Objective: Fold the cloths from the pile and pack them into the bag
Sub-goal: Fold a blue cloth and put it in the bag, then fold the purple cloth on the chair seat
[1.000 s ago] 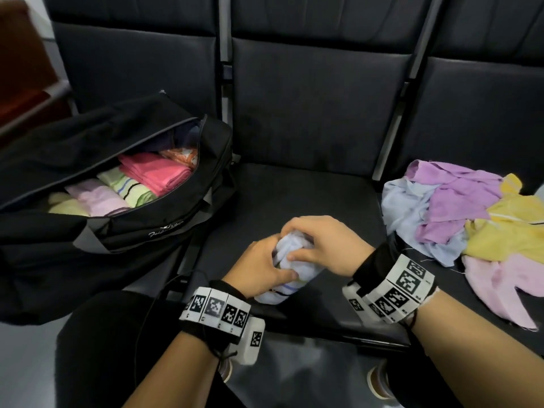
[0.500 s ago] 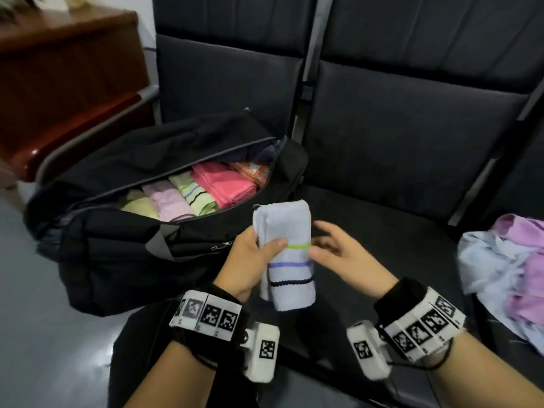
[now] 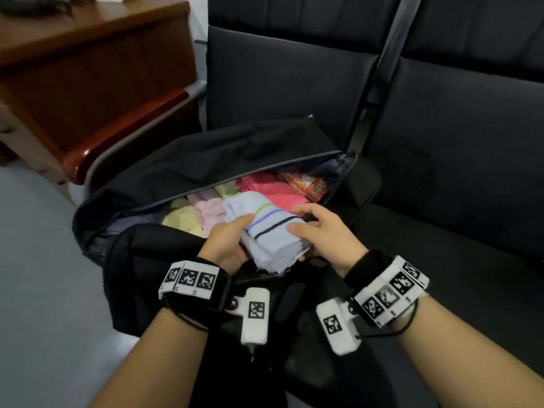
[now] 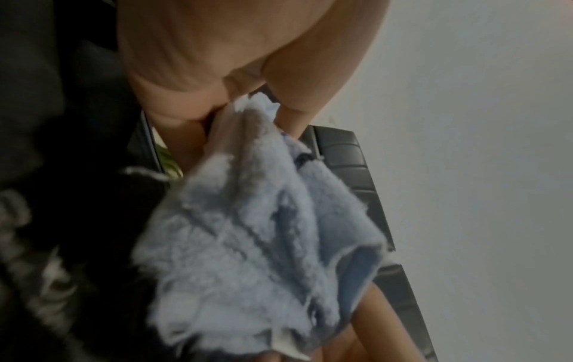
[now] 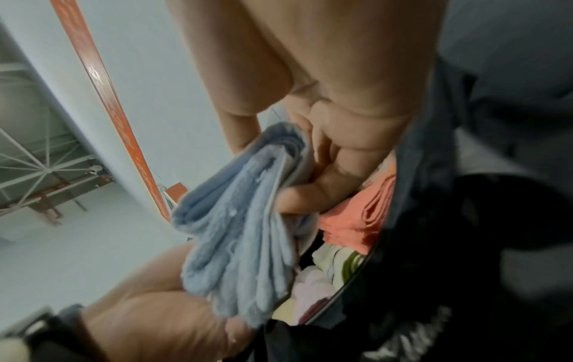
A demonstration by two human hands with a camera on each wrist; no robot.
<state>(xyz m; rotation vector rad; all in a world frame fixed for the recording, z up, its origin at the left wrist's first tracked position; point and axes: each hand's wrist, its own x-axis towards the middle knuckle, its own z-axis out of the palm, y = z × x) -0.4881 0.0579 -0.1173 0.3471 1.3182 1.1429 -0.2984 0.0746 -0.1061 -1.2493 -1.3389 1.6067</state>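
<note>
Wooden cabinet [image 3: 94, 69] far left, beside dark seats [image 3: 441, 148]. Black bag [image 3: 182, 166] lies open on a seat; folded pink cloth [image 3: 266, 191] and pale pink cloth [image 3: 210, 210] inside. Left hand [image 3: 228, 245] grips the near left edge of a folded light-blue striped cloth [image 3: 265, 228], held over the bag's opening. Right hand [image 3: 321, 231] grasps its right edge, thumb on top.

Dark seats [image 3: 459, 160], wooden desk [image 3: 88, 72]
</note>
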